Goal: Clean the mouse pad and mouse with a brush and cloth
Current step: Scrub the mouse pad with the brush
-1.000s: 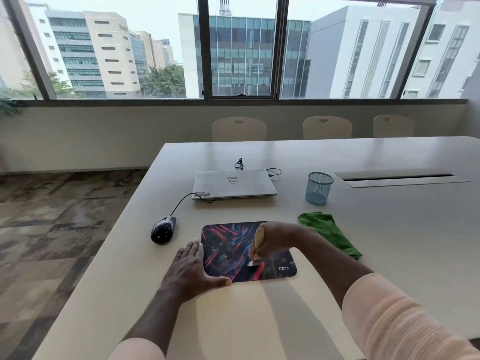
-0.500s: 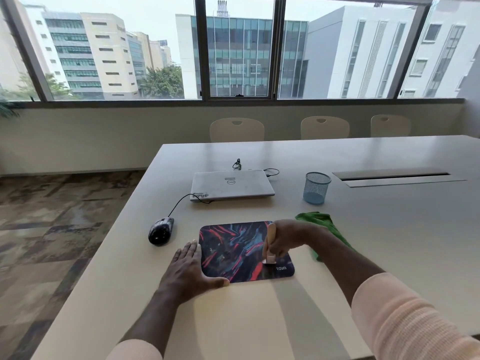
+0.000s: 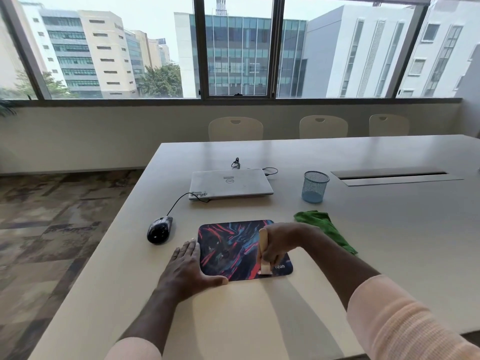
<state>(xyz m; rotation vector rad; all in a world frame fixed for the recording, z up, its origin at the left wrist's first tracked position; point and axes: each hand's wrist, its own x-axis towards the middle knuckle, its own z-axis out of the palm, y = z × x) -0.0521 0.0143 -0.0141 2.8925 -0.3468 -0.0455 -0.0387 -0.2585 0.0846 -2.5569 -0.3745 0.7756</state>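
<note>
A dark mouse pad (image 3: 228, 245) with red and blue streaks lies on the white table (image 3: 389, 242) in front of me. My right hand (image 3: 281, 242) grips a small pale-handled brush (image 3: 263, 253), held upright with its bristles on the pad's near right corner. My left hand (image 3: 188, 271) lies flat with fingers spread on the pad's near left corner and the table beside it. A black wired mouse (image 3: 159, 229) sits on the table left of the pad. A green cloth (image 3: 324, 227) lies crumpled right of the pad, partly behind my right wrist.
A shut silver laptop (image 3: 231, 183) lies beyond the pad, with the mouse cable running to it. A blue mesh cup (image 3: 314, 187) stands to its right. A cable hatch (image 3: 397, 176) is set in the table. Several chairs (image 3: 235, 128) line the far side.
My right hand has swept the brush across the pad, first to the right, then toward the near edge. My left hand has stayed in place.
</note>
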